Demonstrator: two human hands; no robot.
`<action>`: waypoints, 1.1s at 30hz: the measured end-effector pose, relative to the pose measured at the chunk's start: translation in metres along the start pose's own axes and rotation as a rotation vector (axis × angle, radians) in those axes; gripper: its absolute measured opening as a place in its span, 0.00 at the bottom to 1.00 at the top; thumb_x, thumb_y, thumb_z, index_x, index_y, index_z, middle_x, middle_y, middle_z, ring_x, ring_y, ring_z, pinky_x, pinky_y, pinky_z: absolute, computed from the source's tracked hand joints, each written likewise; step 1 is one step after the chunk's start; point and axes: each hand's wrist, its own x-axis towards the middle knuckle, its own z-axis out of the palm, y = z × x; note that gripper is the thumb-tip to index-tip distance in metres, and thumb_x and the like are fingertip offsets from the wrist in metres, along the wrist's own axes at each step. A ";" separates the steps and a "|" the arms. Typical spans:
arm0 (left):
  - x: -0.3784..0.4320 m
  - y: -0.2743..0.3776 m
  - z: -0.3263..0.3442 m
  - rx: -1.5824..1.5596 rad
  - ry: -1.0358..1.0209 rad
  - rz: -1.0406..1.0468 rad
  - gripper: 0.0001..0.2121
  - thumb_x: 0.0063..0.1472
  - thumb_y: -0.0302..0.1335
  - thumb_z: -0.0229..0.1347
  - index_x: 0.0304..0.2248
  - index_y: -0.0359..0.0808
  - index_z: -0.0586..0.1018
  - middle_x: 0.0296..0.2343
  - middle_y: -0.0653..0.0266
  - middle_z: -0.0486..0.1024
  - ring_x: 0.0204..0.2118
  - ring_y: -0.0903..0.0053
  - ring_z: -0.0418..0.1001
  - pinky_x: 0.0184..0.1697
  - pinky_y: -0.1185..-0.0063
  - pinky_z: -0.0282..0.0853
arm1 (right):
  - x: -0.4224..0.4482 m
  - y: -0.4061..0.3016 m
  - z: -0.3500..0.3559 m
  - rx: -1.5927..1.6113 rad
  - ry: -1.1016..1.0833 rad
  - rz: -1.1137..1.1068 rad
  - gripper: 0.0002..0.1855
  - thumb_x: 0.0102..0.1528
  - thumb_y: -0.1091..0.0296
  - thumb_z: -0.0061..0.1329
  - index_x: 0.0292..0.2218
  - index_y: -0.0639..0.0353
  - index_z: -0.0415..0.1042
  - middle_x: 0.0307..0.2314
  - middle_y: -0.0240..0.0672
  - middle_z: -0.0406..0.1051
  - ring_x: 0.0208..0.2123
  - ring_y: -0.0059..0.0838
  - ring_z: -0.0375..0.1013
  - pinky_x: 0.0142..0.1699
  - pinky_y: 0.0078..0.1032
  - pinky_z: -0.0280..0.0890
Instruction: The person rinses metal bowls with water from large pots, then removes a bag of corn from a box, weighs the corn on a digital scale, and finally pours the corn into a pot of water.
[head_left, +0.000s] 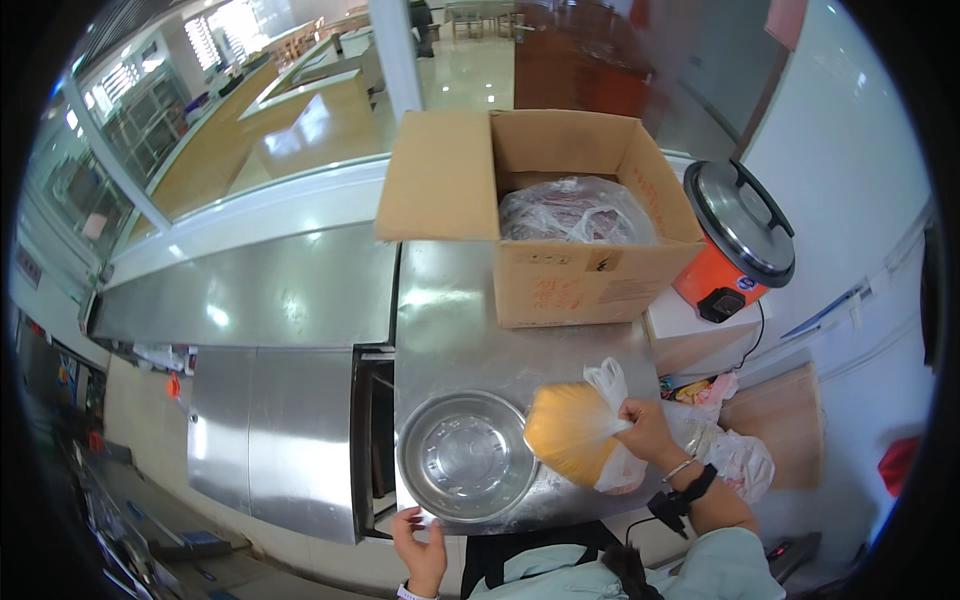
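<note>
My right hand (646, 431) grips the gathered neck of a translucent plastic bag (574, 433) filled with something orange-yellow. The bag is just right of a round stainless steel basin (466, 456), close to its rim. The basin stands near the front edge of the steel table (450, 337) and shows no contents. Below the basin's lower left rim is my left hand (420, 547), at the table's front edge, its fingers apart and holding nothing.
A cardboard box (592, 285) with a plastic-wrapped load stands at the table's back. Right of it is an orange cooker (724, 281) with a grey lid. Crumpled bags (739, 461) and a cardboard sheet (780, 427) lie beyond the right edge. A lower steel unit (274, 442) adjoins on the left.
</note>
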 end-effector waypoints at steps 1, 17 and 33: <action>0.006 0.010 -0.005 0.015 -0.073 0.133 0.15 0.43 0.20 0.52 0.33 0.32 0.67 0.29 0.61 0.65 0.29 0.76 0.63 0.32 0.81 0.61 | -0.005 0.007 0.016 -0.002 0.021 0.055 0.10 0.34 0.76 0.52 0.18 0.61 0.60 0.16 0.26 0.60 0.20 0.15 0.57 0.25 0.15 0.55; 0.096 0.072 0.051 0.139 -0.516 0.509 0.10 0.40 0.14 0.47 0.26 0.33 0.73 0.22 0.57 0.68 0.25 0.64 0.66 0.28 0.76 0.63 | -0.063 -0.037 0.043 -0.402 0.261 -0.196 0.10 0.37 0.77 0.42 0.27 0.58 0.67 0.22 0.39 0.60 0.21 0.36 0.64 0.28 0.26 0.60; 0.042 0.071 -0.016 -0.259 -0.566 -0.013 0.10 0.43 0.12 0.44 0.27 0.34 0.67 0.31 0.66 0.62 0.33 0.81 0.61 0.38 0.84 0.58 | -0.107 -0.062 0.001 0.879 0.299 0.226 0.13 0.42 0.67 0.48 0.31 0.60 0.63 0.24 0.29 0.63 0.30 0.26 0.64 0.36 0.21 0.58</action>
